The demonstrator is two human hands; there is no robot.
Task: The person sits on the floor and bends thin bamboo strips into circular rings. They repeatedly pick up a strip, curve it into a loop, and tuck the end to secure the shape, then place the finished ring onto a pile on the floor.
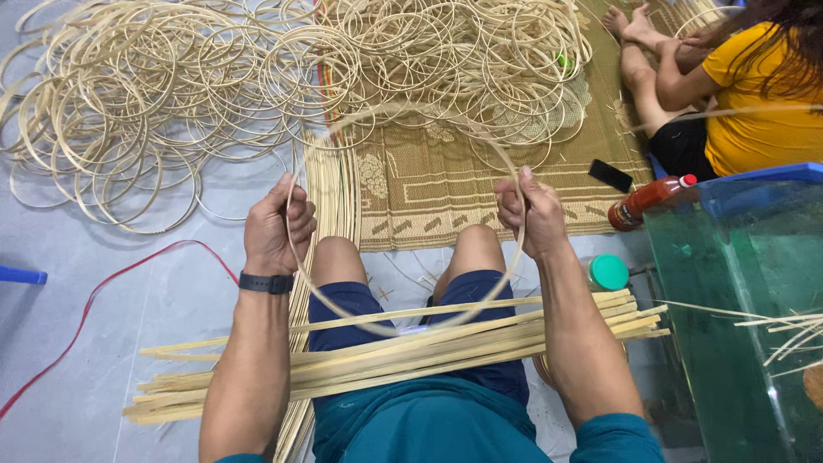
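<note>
Grey floor (129, 291) with a woven mat (446, 189) across the upper middle of the frame, and a heap of finished hoops (257, 69) spread over the top. My left hand (276, 227) and right hand (530, 214) are each closed on one thin strip (403, 116), bowed into a ring at centre frame above my knees, with a bundle of straight strips (394, 351) lying across my lap. As I judge it, the bend goes best with even tension on both sides, easing the ends together so the curve stays round and does not kink. The strip is motion-blurred along its top, and I cannot tell where its ends overlap. A person in yellow (754, 94) at upper right is cut off by the frame edge.
</note>
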